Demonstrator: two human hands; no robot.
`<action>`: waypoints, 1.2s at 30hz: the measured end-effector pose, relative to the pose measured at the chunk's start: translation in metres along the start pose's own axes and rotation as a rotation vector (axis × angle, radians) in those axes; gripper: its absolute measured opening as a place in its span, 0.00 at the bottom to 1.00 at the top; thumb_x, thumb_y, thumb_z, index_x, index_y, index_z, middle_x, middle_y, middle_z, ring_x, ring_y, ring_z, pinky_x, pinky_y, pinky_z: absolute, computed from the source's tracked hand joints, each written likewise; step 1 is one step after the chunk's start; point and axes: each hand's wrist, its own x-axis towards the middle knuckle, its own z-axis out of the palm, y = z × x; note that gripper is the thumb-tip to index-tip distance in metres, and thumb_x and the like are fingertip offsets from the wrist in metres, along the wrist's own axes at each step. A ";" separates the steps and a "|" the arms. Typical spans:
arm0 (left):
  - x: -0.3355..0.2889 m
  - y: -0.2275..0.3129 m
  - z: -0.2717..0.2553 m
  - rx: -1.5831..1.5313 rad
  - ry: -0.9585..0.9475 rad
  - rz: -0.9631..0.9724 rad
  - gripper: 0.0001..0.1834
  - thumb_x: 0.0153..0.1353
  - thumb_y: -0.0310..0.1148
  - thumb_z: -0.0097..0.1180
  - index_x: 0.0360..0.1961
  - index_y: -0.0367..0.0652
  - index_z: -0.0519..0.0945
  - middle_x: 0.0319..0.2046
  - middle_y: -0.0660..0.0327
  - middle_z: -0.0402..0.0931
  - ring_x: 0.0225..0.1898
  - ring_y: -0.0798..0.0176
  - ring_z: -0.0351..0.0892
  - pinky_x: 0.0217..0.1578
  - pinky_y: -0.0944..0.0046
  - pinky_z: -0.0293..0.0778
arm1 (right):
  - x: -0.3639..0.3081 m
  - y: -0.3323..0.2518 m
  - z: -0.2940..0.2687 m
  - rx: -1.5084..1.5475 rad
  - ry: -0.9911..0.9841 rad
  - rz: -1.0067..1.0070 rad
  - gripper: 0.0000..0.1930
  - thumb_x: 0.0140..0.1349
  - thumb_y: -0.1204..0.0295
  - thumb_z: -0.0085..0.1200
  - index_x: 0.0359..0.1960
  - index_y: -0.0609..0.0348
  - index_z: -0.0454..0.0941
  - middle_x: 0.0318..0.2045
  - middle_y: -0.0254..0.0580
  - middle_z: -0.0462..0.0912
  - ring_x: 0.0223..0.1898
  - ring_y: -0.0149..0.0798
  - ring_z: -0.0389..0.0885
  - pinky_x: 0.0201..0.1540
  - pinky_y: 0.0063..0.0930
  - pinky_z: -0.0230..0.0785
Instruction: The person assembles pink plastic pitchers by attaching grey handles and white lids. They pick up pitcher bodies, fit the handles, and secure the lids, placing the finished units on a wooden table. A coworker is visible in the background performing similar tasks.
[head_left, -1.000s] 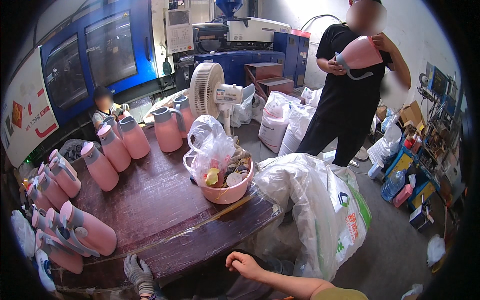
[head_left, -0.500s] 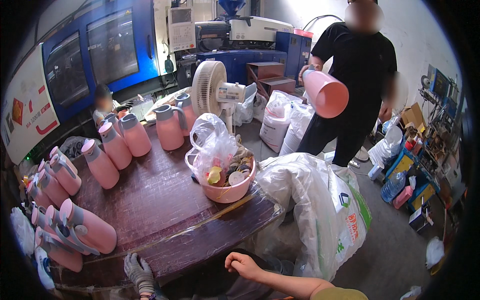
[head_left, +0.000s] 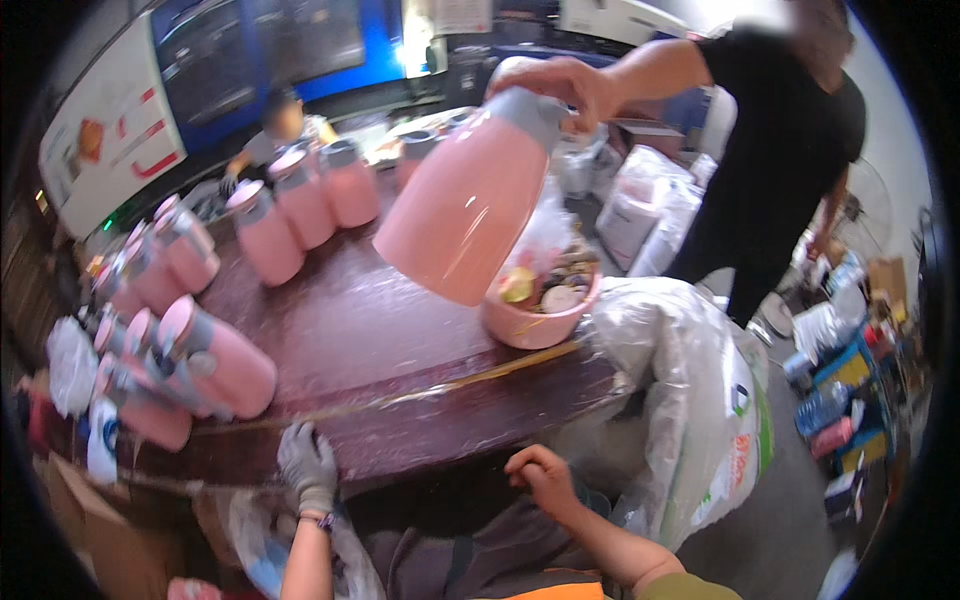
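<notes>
My left hand (head_left: 307, 462), in a pale grey knit glove, lies on the near edge of the dark, glossy table (head_left: 345, 330), its fingers extended and holding nothing. My bare right hand (head_left: 543, 476) hovers in front of the table edge, fingers curled in loosely with nothing seen in them. Over the table, a co-worker's hand (head_left: 565, 85) grips a pink jug (head_left: 460, 205) by its grey top, the body tilted down toward the left. Nearest my left hand stand several pink jugs with grey collars and handles, one pink jug (head_left: 235, 365) in front.
A pink basin (head_left: 535, 325) of small items and a plastic bag sits at the table's right edge. Beside it bulges a large white sack (head_left: 670, 400). More pink jugs (head_left: 265, 245) line the far left. The co-worker in black (head_left: 775, 150) stands at the right.
The co-worker has leaned in and brought the pink jug from the right over the table. My view has shifted; my left hand stays at the table edge, my right still curled.
</notes>
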 end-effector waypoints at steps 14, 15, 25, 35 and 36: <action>0.013 -0.025 -0.006 -0.039 -0.009 -0.091 0.10 0.52 0.34 0.58 0.37 0.50 0.79 0.43 0.60 0.78 0.47 0.54 0.75 0.49 0.51 0.67 | 0.050 -0.043 0.031 -0.033 -0.094 -0.141 0.06 0.62 0.80 0.46 0.40 0.62 0.72 0.37 0.37 0.77 0.32 0.27 0.76 0.37 0.21 0.69; 0.014 -0.022 -0.007 -0.022 0.000 -0.089 0.10 0.52 0.34 0.58 0.38 0.50 0.79 0.43 0.61 0.78 0.47 0.54 0.75 0.49 0.51 0.67 | 0.066 -0.049 0.033 -0.169 -0.072 -0.296 0.08 0.61 0.79 0.47 0.43 0.62 0.72 0.40 0.37 0.77 0.35 0.29 0.76 0.40 0.22 0.69; 0.011 -0.030 -0.003 -0.072 0.048 -0.070 0.10 0.49 0.34 0.58 0.36 0.50 0.79 0.42 0.61 0.78 0.46 0.54 0.75 0.46 0.50 0.68 | 0.200 -0.153 0.113 -1.203 0.313 -0.962 0.32 0.58 0.59 0.58 0.61 0.61 0.65 0.59 0.56 0.68 0.62 0.55 0.64 0.62 0.44 0.56; 0.009 -0.031 -0.001 -0.054 0.081 -0.061 0.10 0.49 0.34 0.58 0.35 0.50 0.79 0.41 0.62 0.78 0.46 0.55 0.76 0.47 0.51 0.68 | 0.190 -0.130 0.110 -0.874 0.168 -0.758 0.23 0.51 0.61 0.67 0.45 0.55 0.72 0.38 0.42 0.77 0.38 0.43 0.77 0.40 0.34 0.70; 0.010 -0.030 -0.001 -0.063 0.076 -0.069 0.10 0.49 0.34 0.58 0.35 0.50 0.80 0.41 0.62 0.78 0.46 0.55 0.75 0.47 0.51 0.68 | 0.188 -0.129 0.107 -0.857 0.152 -0.776 0.23 0.50 0.62 0.68 0.44 0.55 0.72 0.37 0.43 0.77 0.38 0.43 0.77 0.40 0.34 0.70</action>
